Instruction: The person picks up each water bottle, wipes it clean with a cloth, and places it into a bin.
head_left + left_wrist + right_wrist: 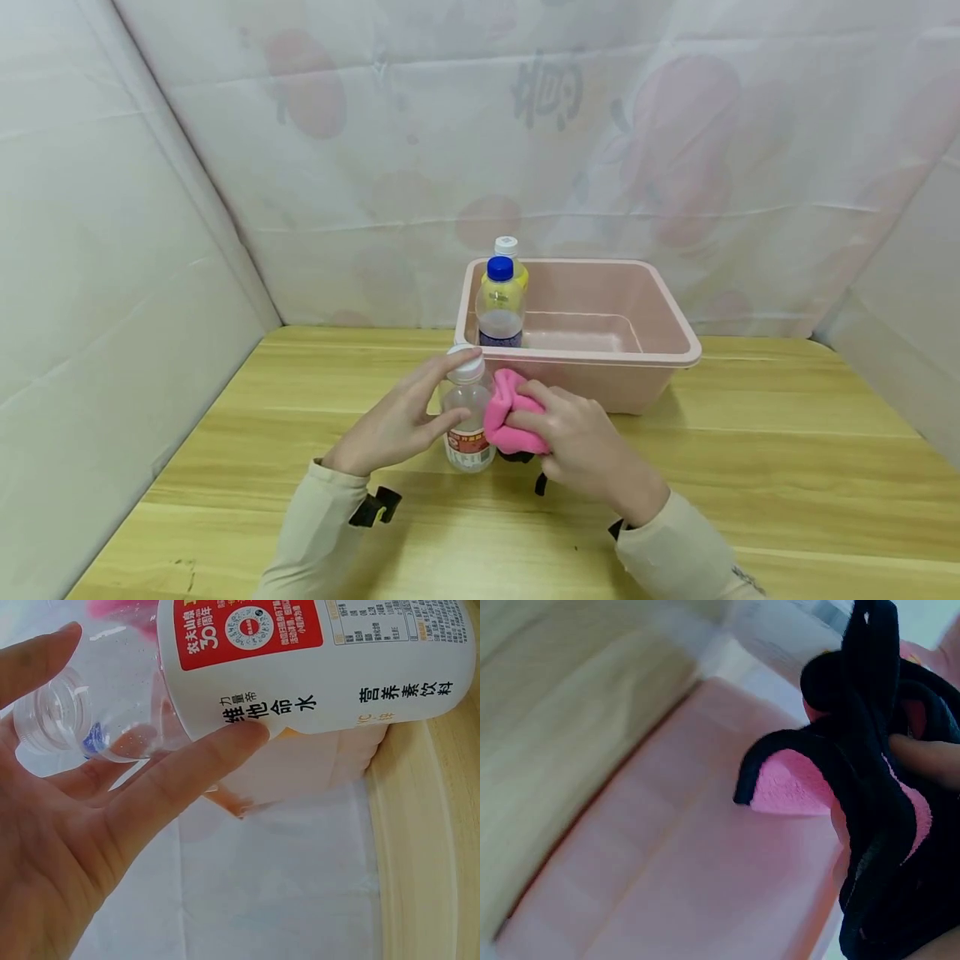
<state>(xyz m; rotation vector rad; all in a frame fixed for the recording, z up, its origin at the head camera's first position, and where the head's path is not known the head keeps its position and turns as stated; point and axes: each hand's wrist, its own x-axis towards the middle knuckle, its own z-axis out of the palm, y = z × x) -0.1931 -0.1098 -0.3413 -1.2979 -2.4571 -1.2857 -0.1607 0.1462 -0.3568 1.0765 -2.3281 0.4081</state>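
Note:
In the head view, my left hand (408,417) holds a clear plastic bottle (467,400) upright on the table, index finger up at the pale cap and thumb at the body. The left wrist view shows the bottle's white label (285,682) with its red patch and printing, fingers around both sides. My right hand (581,437) grips a bunched pink cloth (506,412) right beside the bottle. Its black side and edging (877,825) show in the right wrist view, fingers partly hidden in the folds.
Behind the hands stands a pale pink plastic basin (577,358). At its left end are a blue-capped bottle (500,308) and, behind that, a white-capped bottle (507,247) with yellow on it. White printed fabric (420,167) hangs around the wooden table (300,375).

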